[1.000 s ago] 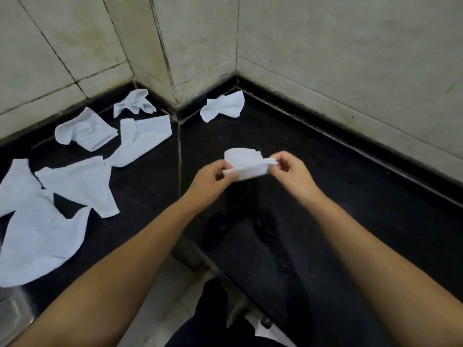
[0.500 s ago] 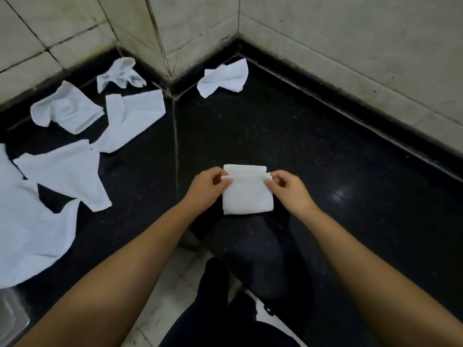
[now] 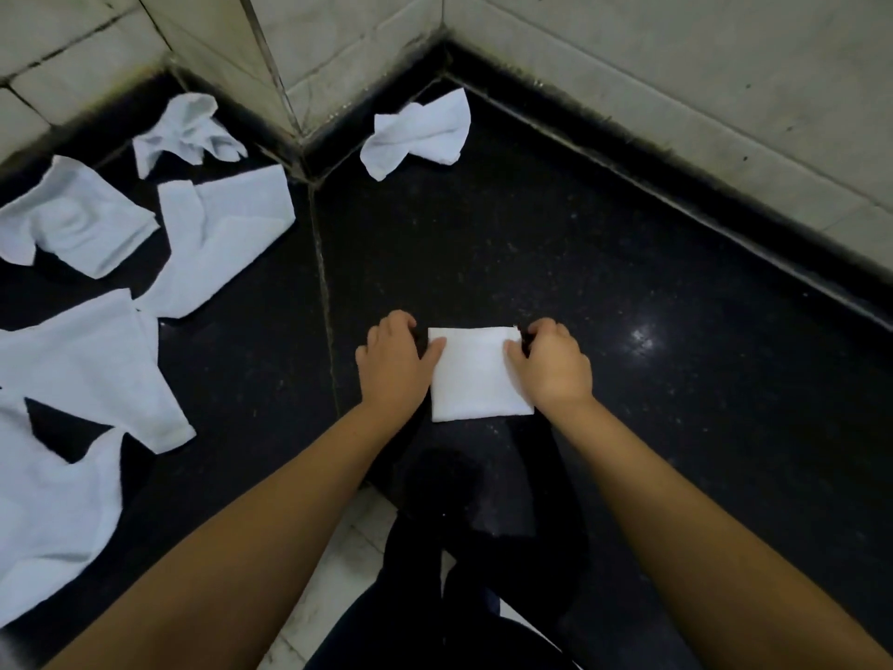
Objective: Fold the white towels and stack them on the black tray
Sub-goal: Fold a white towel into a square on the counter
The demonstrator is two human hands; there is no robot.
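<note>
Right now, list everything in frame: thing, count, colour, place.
folded towel: 1, white, flat on the black surface at centre, between the two hands
loose towels: 6 or so, white, unfolded; one crumpled in the far corner, the rest spread on the left, e.g.
black surface: 1, speckled black, under everything
tiled wall: pale grey, behind the surface
floor tiles: pale, bottom centre
dark trousers: bottom centre
left hand: pressing the folded towel's left edge
right hand: pressing its right edge
</note>
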